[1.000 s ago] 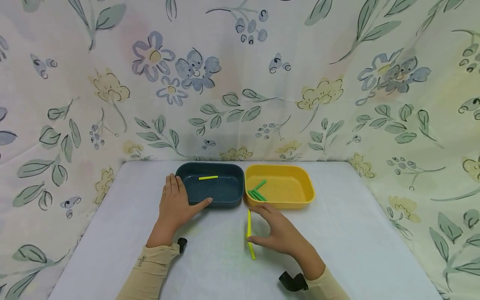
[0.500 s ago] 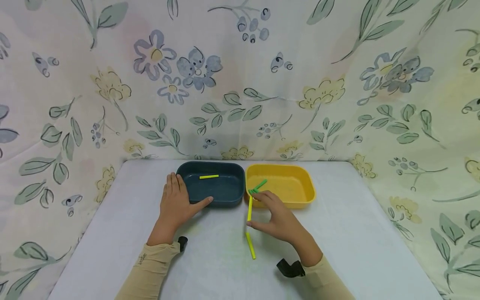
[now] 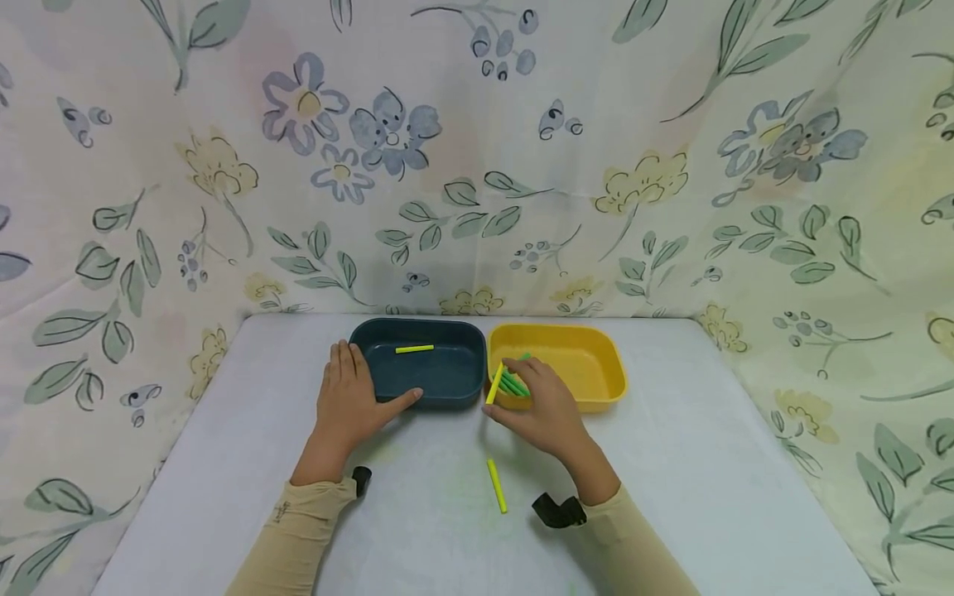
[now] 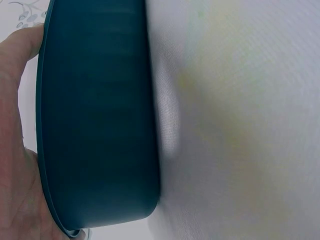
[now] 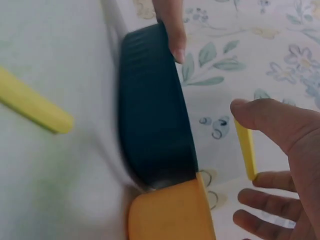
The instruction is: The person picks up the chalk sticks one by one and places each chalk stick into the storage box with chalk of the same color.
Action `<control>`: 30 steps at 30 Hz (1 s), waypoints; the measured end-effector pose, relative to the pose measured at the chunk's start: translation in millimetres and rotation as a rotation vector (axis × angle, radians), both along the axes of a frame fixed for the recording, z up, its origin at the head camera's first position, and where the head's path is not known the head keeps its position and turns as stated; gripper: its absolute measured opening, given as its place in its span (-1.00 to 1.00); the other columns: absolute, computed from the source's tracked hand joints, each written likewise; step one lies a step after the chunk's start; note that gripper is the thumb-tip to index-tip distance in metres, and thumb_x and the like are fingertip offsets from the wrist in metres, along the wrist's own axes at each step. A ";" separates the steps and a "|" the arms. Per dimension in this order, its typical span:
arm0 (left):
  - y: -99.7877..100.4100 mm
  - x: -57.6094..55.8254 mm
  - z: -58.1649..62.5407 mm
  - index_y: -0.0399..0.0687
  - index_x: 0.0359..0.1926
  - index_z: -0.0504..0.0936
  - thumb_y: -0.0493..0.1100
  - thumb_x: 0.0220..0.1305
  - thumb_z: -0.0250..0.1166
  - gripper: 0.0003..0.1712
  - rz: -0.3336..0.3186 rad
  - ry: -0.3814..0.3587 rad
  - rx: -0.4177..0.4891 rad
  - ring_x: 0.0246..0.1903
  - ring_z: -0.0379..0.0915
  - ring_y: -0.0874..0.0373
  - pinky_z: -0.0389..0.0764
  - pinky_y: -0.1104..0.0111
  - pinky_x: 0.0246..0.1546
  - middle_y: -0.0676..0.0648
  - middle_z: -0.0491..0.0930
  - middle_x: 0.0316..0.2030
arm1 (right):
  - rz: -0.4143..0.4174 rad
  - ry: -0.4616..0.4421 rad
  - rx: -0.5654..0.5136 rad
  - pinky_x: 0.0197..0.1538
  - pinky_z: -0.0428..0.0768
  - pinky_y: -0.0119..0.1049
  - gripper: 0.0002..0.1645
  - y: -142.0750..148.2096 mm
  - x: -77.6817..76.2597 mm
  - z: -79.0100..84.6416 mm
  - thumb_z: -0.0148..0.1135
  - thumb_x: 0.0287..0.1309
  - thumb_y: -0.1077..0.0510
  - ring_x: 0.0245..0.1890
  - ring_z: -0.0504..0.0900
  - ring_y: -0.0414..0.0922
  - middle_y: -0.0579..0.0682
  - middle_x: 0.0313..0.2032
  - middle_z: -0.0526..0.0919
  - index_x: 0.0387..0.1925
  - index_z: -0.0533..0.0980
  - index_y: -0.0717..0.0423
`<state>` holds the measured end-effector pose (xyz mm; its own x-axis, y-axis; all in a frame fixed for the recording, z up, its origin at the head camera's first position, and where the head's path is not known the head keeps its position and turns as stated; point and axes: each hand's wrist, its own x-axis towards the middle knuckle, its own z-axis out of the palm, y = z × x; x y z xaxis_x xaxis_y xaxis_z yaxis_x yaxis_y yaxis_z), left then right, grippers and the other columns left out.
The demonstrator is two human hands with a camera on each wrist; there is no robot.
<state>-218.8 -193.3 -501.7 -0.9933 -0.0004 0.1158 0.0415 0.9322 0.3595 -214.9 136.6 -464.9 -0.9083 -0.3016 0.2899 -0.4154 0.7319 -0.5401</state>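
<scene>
My right hand pinches a yellow chalk stick by its ends, between thumb and index fingertip; the other fingers extend free in the right wrist view. The held chalk is over the left edge of the yellow container, close to the dark blue container. My left hand rests on the blue container's left side, fingers straight and thumb along the front rim. One yellow chalk stick lies inside the blue container. Several green chalk sticks lie in the yellow one, partly behind my right fingers.
Another yellow chalk stick lies on the white cloth in front of the containers, which stand side by side. Behind them hangs a floral curtain. Faint green and yellow smudges mark the cloth.
My right hand has lifted one yellow chalk stick from the cloth and carried it forward to the containers, tilting it. My left hand has stayed in place.
</scene>
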 end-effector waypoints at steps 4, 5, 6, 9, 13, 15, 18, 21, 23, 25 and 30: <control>-1.1 1.0 -0.3 -0.54 0.63 -0.23 0.81 0.09 0.12 0.70 0.007 -0.009 -0.007 0.67 -0.41 -0.46 -0.14 -0.27 0.64 -0.53 -0.35 0.65 | -0.036 -0.022 -0.021 0.29 0.63 0.06 -0.07 -7.2 -9.2 -0.4 0.60 0.08 -0.30 0.21 0.62 0.03 0.01 0.21 0.66 0.41 0.53 -0.05; -1.2 1.4 -0.9 -0.54 0.63 -0.23 0.81 0.09 0.11 0.70 0.009 -0.013 -0.009 0.67 -0.41 -0.46 -0.14 -0.28 0.63 -0.53 -0.35 0.65 | -0.042 -0.026 -0.029 0.27 0.63 0.06 -0.07 -8.9 -11.0 -0.5 0.59 0.09 -0.31 0.20 0.62 0.04 0.02 0.21 0.66 0.41 0.53 -0.04; -1.2 1.8 -1.3 -0.55 0.63 -0.23 0.81 0.09 0.11 0.70 0.010 -0.015 -0.008 0.66 -0.41 -0.46 -0.14 -0.28 0.63 -0.53 -0.35 0.65 | -0.045 -0.024 -0.036 0.26 0.63 0.07 -0.06 -10.4 -12.7 -0.8 0.58 0.08 -0.32 0.19 0.62 0.04 0.03 0.20 0.66 0.41 0.54 -0.03; -0.8 1.8 -2.1 -0.55 0.63 -0.23 0.82 0.09 0.10 0.71 0.010 -0.015 -0.011 0.66 -0.38 -0.47 -0.12 -0.29 0.63 -0.53 -0.35 0.65 | -0.047 -0.008 -0.018 0.23 0.64 0.06 -0.04 -15.4 -17.8 -2.0 0.56 0.08 -0.37 0.16 0.62 0.04 0.02 0.20 0.65 0.41 0.53 -0.02; 0.4 0.3 -0.6 -0.56 0.62 -0.22 0.80 0.10 0.12 0.69 0.006 0.001 -0.009 0.66 -0.36 -0.48 -0.10 -0.30 0.62 -0.54 -0.33 0.65 | -0.053 0.020 0.037 0.31 0.61 0.06 -0.02 -21.7 -25.6 -3.2 0.55 0.08 -0.40 0.22 0.61 0.04 0.01 0.25 0.63 0.43 0.52 -0.03; 0.7 -0.5 0.0 -0.55 0.63 -0.21 0.79 0.10 0.13 0.69 0.005 0.001 -0.014 0.66 -0.36 -0.47 -0.10 -0.29 0.63 -0.54 -0.33 0.65 | -0.055 0.022 0.056 0.33 0.60 0.08 0.00 -24.5 -27.8 -2.9 0.55 0.07 -0.40 0.25 0.61 0.07 0.02 0.28 0.62 0.43 0.52 -0.03; 0.8 -0.4 0.3 -0.54 0.63 -0.22 0.79 0.10 0.14 0.69 0.004 -0.007 -0.011 0.67 -0.39 -0.46 -0.12 -0.28 0.63 -0.53 -0.34 0.65 | -0.055 0.018 0.077 0.33 0.59 0.11 0.01 -29.0 -30.0 -2.3 0.56 0.07 -0.40 0.26 0.61 0.10 0.05 0.28 0.62 0.43 0.52 0.00; 0.9 -0.4 0.2 -0.53 0.64 -0.22 0.80 0.09 0.14 0.69 0.004 -0.007 -0.013 0.67 -0.39 -0.45 -0.11 -0.28 0.63 -0.52 -0.34 0.65 | -0.049 0.017 0.095 0.32 0.60 0.12 0.01 -33.2 -32.0 -1.8 0.55 0.08 -0.40 0.24 0.60 0.11 0.06 0.27 0.62 0.43 0.52 0.02; 0.8 -0.4 0.0 -0.52 0.64 -0.22 0.80 0.09 0.14 0.69 0.006 -0.007 -0.012 0.67 -0.39 -0.45 -0.11 -0.28 0.63 -0.52 -0.34 0.65 | -0.049 0.020 0.114 0.31 0.60 0.10 0.00 -35.8 -33.6 -2.1 0.54 0.08 -0.41 0.23 0.60 0.09 0.05 0.26 0.62 0.42 0.53 0.01; 0.7 -0.5 -0.5 -0.51 0.64 -0.23 0.80 0.08 0.13 0.70 0.007 -0.006 -0.011 0.67 -0.40 -0.45 -0.12 -0.28 0.63 -0.51 -0.35 0.66 | -0.046 0.018 0.127 0.29 0.61 0.07 0.00 -38.1 -35.0 -2.4 0.54 0.08 -0.41 0.20 0.60 0.08 0.05 0.24 0.62 0.42 0.53 0.01; 0.7 -0.5 -0.8 -0.51 0.64 -0.25 0.80 0.09 0.13 0.70 0.010 -0.012 -0.008 0.67 -0.42 -0.44 -0.13 -0.28 0.63 -0.51 -0.35 0.66 | -0.033 0.024 0.156 0.25 0.62 0.05 0.01 -42.7 -37.9 -5.5 0.54 0.08 -0.42 0.16 0.59 0.06 0.07 0.22 0.61 0.43 0.53 0.01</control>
<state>-219.3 -192.6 -502.5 -0.9945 -0.0095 0.1039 0.0278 0.9356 0.3520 -252.8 93.8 -470.4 -0.9119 -0.3149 0.2631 -0.4010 0.8197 -0.4090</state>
